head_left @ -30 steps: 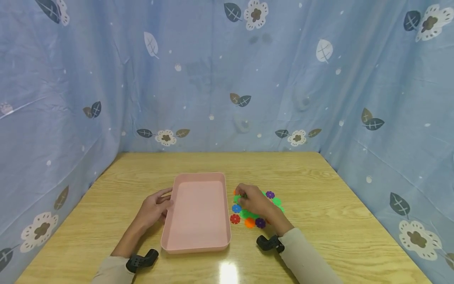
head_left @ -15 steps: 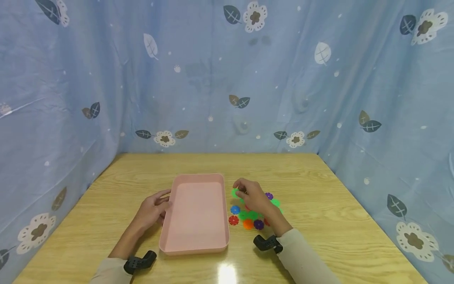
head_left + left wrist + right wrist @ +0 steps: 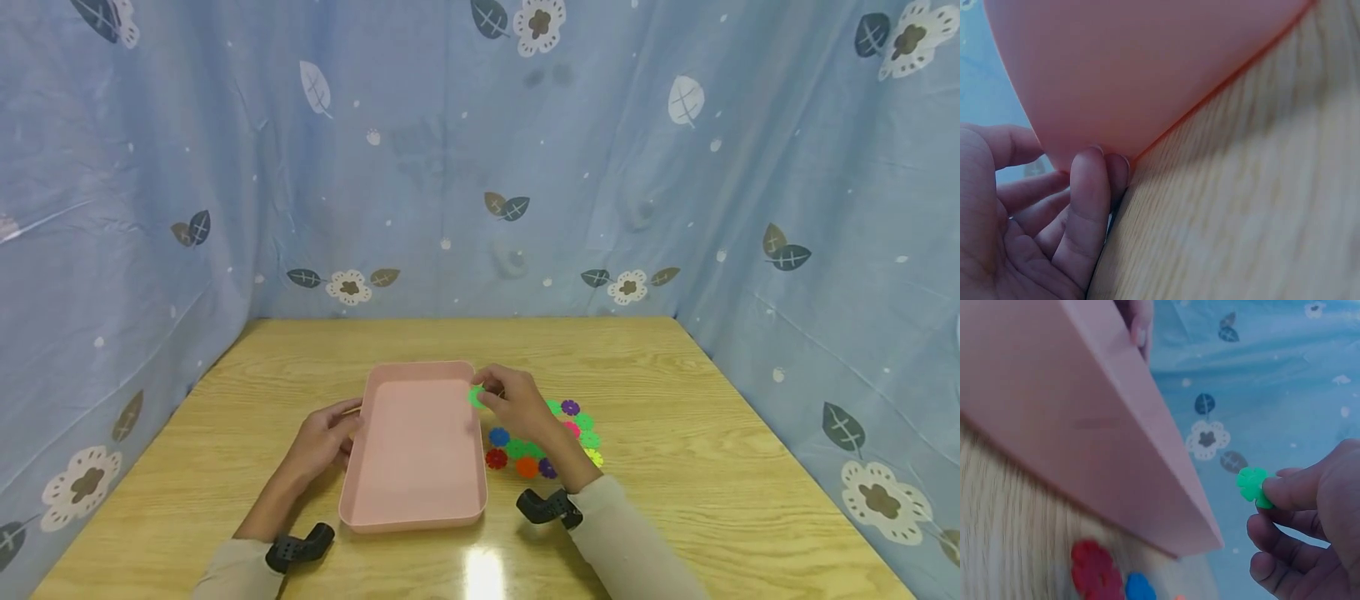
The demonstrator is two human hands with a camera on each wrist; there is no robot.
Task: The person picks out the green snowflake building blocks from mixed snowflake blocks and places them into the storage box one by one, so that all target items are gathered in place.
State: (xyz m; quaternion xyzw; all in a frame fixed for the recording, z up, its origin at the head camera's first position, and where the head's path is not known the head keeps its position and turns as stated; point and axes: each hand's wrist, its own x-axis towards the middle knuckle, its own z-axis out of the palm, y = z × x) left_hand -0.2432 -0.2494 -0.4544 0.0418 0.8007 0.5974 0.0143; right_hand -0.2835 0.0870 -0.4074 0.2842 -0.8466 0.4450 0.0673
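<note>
Head view, right hand (image 3: pixel 517 403) pinching a green flower piece (image 3: pixel 476 397) near the two-o'clock rim of a pink tray (image 3: pixel 418 450), left hand (image 3: pixel 318 442) resting against its ten-o'clock side.

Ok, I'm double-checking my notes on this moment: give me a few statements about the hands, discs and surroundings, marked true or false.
1. The curtain is plain red. False: the curtain is blue with flowers and leaves.
2. The right hand pinches a green disc. True.
3. The left hand touches the pink tray. True.
4. The blue disc lies left of the tray. False: the blue disc lies to its right.
</note>
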